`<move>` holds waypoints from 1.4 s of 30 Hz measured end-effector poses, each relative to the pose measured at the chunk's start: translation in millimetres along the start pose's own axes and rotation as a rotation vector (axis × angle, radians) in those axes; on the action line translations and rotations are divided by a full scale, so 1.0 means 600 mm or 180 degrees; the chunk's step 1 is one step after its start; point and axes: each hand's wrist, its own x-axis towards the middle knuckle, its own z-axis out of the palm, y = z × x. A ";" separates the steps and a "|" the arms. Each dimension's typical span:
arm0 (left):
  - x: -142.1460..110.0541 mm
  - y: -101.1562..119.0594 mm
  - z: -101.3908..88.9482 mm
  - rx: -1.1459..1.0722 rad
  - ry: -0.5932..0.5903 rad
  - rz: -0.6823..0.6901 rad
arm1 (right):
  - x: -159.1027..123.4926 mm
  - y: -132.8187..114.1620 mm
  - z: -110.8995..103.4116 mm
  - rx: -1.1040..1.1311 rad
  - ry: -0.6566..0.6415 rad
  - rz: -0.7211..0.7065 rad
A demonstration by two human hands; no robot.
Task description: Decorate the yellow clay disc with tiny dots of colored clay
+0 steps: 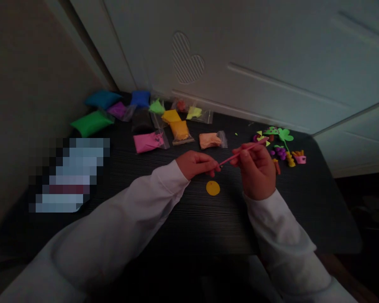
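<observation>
My right hand [258, 170] grips a thin pink modelling tool [232, 158], held slanting down to the left. The tool's narrow tip meets the fingertips of my left hand [196, 164]. Those left fingers are pinched together, and a tiny dark speck shows at their ends; what they hold is too small to make out. Just below, a flat yellow clay disc [212, 188] lies on the dark table [189, 223]. Beyond my hands is a bag of peach-coloured clay [210, 140].
Bags of coloured clay, among them green [93, 123], pink [148, 142] and orange [179, 130], lie along the back left. Small clay figures, including a pink cup with yellow sticks [300, 157], sit at right. A pixelated patch [72, 176] covers the left side. A white panel [240, 42] rises behind.
</observation>
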 end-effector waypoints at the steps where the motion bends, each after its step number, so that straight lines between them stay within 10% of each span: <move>1: -0.001 0.002 -0.001 0.0086 -0.0017 -0.0013 | -0.002 0.002 0.001 0.0121 -0.0019 0.0048; 15: 0.018 -0.012 -0.005 -0.1361 0.0441 -0.0257 | -0.043 0.020 -0.026 -0.0745 -0.0881 0.0585; 28: 0.019 -0.009 -0.013 -0.1810 0.0319 -0.0314 | -0.040 0.006 -0.025 -0.1682 -0.1564 0.0103; 42: 0.019 -0.005 -0.012 -0.1511 0.0456 -0.0301 | -0.043 0.006 -0.023 -0.1264 -0.1357 0.0312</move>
